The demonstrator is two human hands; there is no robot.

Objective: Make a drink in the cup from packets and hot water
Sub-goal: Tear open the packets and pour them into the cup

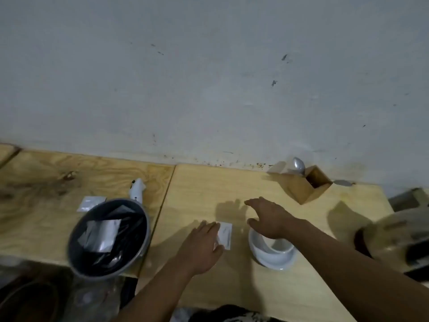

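Nearest, the left hand (201, 246) lies flat on the wooden table (199, 189), fingers together pressing a white packet (225, 235). Just right, the right hand (269, 217) hovers spread open, holding nothing, over the white cup (270, 251). Far right stands a wooden box (308, 185).

desk (232, 187): matt pale wood, visible grain. cup (274, 249): glossy white ceramic. packet (225, 234): white paper-like. box (308, 185): bare wood.
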